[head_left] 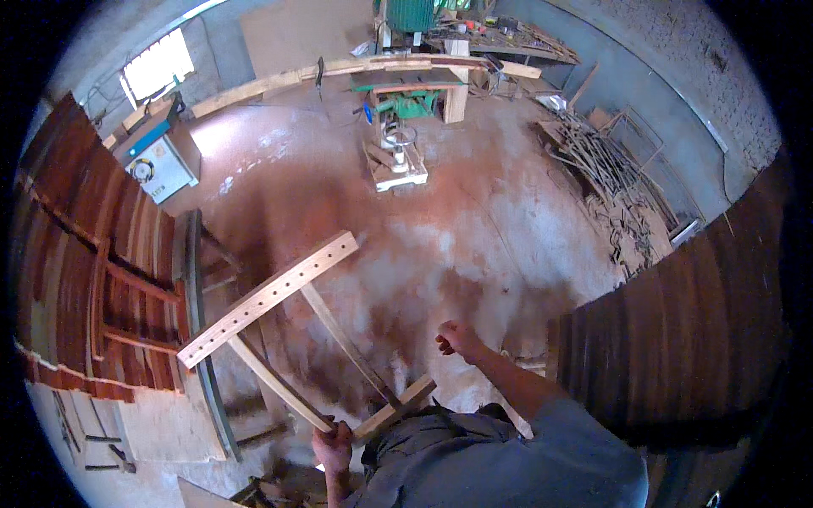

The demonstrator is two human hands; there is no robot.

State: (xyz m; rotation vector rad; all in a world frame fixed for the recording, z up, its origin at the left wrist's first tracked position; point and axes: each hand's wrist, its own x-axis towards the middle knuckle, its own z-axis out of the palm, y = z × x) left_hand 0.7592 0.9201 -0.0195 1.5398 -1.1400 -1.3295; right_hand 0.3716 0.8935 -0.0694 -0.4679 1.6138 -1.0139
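Note:
My left hand point(334, 447) is wrapped around a slim rail of a pale wooden frame point(267, 300), close to my body. The frame has a thick beam with a row of dark holes, slanting from lower left to upper right, and two thinner rails running from it back toward me. A shorter piece of a second beam point(415, 393) shows beside my waist; my body hides part of it. Out in front of me to the right, my right hand point(457, 339) hangs in the air with curled fingers, and nothing shows in it.
Tall stacks of dark boards point(677, 322) stand on the right, with reddish boards point(127, 229) on the left. Ahead are a green machine point(411, 103), a blue-and-white machine point(161, 157) and a long timber point(254, 87). Scrap sticks point(601, 161) lie piled at right.

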